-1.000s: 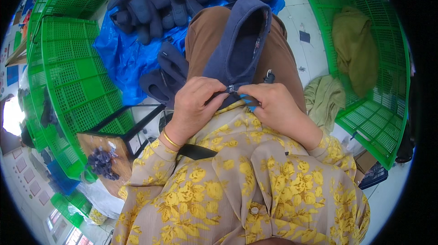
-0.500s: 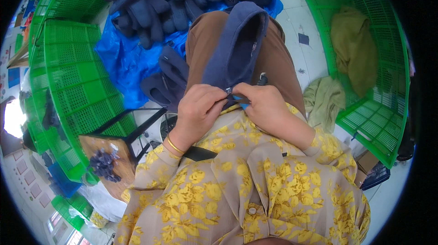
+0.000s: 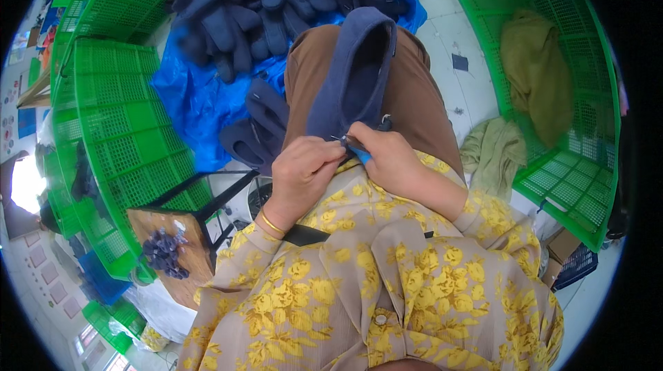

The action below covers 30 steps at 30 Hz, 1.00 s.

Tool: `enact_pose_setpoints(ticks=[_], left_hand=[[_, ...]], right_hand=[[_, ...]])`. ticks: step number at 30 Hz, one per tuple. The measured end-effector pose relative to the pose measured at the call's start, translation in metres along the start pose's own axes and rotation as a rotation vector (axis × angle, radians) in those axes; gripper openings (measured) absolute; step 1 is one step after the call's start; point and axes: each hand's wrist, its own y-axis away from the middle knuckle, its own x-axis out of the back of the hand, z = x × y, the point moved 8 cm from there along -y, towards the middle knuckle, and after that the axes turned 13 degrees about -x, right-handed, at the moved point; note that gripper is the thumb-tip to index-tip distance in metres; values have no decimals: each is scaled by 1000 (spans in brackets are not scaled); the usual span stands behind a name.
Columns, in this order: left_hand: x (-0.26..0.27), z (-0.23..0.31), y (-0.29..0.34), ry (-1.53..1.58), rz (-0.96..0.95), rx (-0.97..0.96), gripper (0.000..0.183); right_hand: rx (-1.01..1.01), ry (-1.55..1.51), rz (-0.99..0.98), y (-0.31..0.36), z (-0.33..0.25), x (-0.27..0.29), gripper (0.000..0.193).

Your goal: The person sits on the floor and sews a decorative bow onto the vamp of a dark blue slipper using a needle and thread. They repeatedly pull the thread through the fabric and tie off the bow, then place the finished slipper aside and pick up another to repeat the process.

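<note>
A navy fabric slipper [image 3: 330,95] rests across my lap, its opening upward and its heel pointing away from me. At its near end, my left hand [image 3: 304,167] is closed, thumb and fingertips pinching the dark fabric there. My right hand [image 3: 394,164] is closed around a small tool [image 3: 362,155] with a blue part and a thin metal tip, which lies close to the left fingertips. A dark end of it shows above the right hand. Fingers hide most of the tool and the spot where both hands meet.
A pile of navy slippers [image 3: 242,22] lies on a blue sheet [image 3: 183,115] ahead. Left stands a wooden-topped stool [image 3: 190,267] with small navy pieces [image 3: 164,254]. Green crates [image 3: 117,115] line the left; another green crate [image 3: 545,178] at right holds olive cloth [image 3: 532,60].
The slipper's heel has shifted slightly left and turned a little. My right thumb has lifted slightly, and the metal tip now shows between my hands.
</note>
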Motion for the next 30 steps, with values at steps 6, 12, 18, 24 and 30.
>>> enact_pose_setpoints(ticks=[6,12,18,24,30], left_hand=[[6,7,-3,-56,71,33,20],[2,5,-3,-1,47,-6,22],[0,4,-1,-5,26,4,19],[-2,7,2,-8,-4,-46,20],[-3,11,1,-47,-39,-104,22]], right_hand=[[-44,-112,-26,4,2,7,26],[-106,-189,-39,1,4,2,33],[-18,-196,-33,-7,-9,2,30],[-37,-21,-61,-13,-9,1,21],[179,320,174,-2,-48,25,12]])
